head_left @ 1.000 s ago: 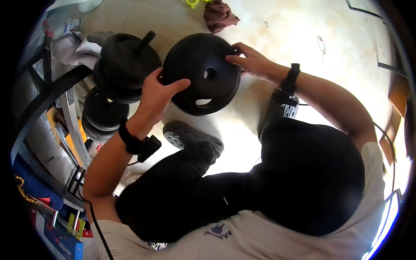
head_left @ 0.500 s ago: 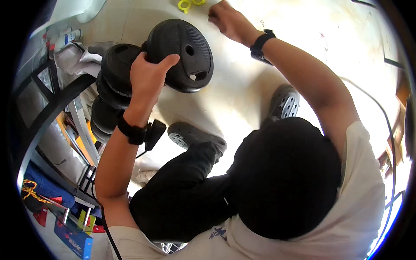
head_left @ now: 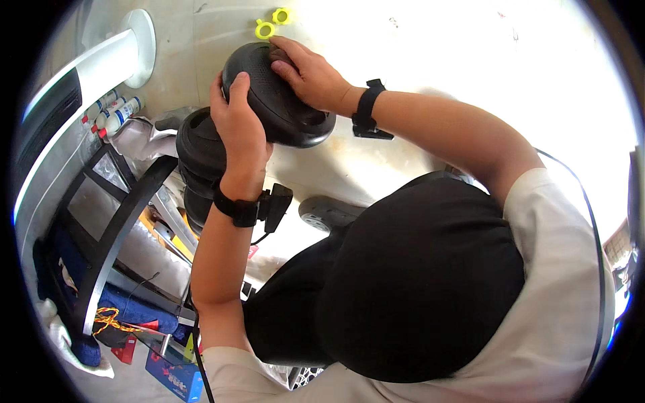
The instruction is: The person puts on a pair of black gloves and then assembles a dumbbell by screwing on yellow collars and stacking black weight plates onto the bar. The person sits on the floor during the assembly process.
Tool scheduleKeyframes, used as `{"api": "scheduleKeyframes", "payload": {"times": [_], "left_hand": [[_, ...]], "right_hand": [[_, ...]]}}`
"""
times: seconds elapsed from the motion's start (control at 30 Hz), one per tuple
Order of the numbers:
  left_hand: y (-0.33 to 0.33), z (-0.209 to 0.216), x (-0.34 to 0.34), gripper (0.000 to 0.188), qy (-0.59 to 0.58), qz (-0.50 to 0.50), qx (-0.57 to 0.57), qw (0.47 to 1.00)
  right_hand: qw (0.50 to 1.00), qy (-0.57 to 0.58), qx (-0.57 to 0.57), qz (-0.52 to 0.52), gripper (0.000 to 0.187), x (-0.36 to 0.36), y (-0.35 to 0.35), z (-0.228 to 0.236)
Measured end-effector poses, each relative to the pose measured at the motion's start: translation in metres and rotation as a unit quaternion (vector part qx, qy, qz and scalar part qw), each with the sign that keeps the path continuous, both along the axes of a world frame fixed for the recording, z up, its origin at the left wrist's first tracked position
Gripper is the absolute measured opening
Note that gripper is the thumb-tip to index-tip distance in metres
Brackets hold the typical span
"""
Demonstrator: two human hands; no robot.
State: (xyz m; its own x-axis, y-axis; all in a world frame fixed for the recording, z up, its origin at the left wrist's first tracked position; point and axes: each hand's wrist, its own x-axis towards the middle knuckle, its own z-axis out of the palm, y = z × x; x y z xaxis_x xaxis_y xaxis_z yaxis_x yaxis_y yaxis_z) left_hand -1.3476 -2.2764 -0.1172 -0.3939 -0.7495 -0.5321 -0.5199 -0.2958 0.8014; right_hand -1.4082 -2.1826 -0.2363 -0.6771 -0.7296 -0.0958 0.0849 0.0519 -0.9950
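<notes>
A round black weight plate (head_left: 295,125) with a textured panel and a slot near its rim is held up at a tilt. My left hand (head_left: 236,131) grips its left edge, thumb on the face and fingers at the side. Against the upper face rests my right hand (head_left: 314,77), its fingers curled around something dark and small that I cannot make out. Below and left of the held plate, more black plates (head_left: 199,142) stand in a stack, partly covered by my left wrist and forearm.
Two yellow rings with tabs (head_left: 265,29) lie on the pale floor beyond the plate. Several white bottles (head_left: 124,113) with red caps stand at the left, near a curved black frame (head_left: 127,215). A blue box (head_left: 175,377) is at lower left. My shoe (head_left: 326,213) is below the plate.
My right hand has come down and left from above the floor onto the plate's face. The plate has tipped, and the view has shifted.
</notes>
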Motion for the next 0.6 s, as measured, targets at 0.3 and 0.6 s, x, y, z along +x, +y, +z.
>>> {"api": "scheduleKeyframes", "payload": {"times": [0.3, 0.6], "left_hand": [[-0.016, -0.002, 0.024, 0.052, 0.049, 0.016, 0.084, 0.995], [-0.006, -0.002, 0.039, 0.062, 0.061, 0.061, 0.085, 0.993]], "right_hand": [[0.995, 0.044, -0.042, 0.082, 0.051, 0.042, 0.041, 0.048], [0.984, 0.129, 0.076, 0.096, 0.045, -0.003, 0.005, -0.019]]}}
